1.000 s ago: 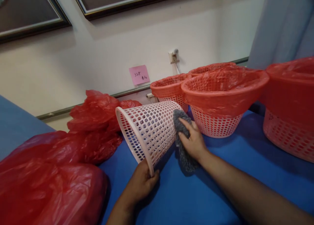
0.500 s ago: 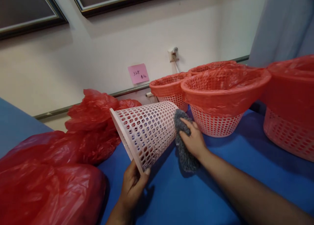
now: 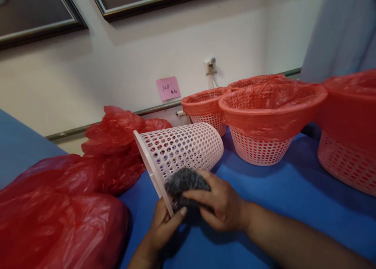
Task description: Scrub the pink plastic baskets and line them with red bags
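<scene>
A pale pink plastic wastebasket with rows of round holes lies tilted on its side, its mouth facing left and its base to the right. My left hand grips the rim at the lower front, thumb on the outside. In my right hand a dark grey fuzzy cloth is bunched up and pressed against the basket's side close to the rim. The cloth hides part of the lower holes.
Several similar baskets lined with red bags, such as the nearest lined basket, stand at the right and back. Crumpled red plastic bags heap at left on the blue tabletop. A pink note and a socket are on the wall.
My right hand has moved left with the cloth, from the base end of the wastebasket to near its rim. The left hand keeps its hold on the rim.
</scene>
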A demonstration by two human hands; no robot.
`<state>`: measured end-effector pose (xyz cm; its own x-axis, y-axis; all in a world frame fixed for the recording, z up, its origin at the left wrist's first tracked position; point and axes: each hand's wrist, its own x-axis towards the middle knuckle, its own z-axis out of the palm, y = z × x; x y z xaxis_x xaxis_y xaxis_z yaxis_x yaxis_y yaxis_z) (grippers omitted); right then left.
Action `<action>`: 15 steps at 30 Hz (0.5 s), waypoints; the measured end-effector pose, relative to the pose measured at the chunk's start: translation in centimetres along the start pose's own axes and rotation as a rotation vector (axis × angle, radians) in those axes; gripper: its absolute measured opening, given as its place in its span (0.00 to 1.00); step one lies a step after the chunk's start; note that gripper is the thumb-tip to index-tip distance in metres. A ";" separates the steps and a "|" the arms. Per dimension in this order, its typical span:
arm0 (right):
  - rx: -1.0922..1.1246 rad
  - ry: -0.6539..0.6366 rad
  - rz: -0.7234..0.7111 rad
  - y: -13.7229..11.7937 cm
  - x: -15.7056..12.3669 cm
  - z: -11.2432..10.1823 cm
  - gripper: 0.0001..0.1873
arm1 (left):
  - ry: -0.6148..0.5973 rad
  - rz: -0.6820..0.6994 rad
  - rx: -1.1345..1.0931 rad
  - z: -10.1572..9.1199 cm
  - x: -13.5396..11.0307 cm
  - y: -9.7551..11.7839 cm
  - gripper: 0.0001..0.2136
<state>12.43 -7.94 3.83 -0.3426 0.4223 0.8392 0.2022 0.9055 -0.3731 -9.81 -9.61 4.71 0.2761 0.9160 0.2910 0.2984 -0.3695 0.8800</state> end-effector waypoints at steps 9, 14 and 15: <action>-0.013 0.514 0.847 8.2 0.5 -1.8 0.27 | -0.012 0.001 0.060 -0.2 0.7 -0.6 0.24; -0.019 0.164 0.363 3.2 0.2 -0.7 0.31 | -0.140 0.065 0.131 -0.3 1.3 -0.8 0.24; 0.007 0.046 0.205 1.7 0.1 -0.4 0.33 | -0.145 0.077 0.145 -0.4 1.3 -0.8 0.24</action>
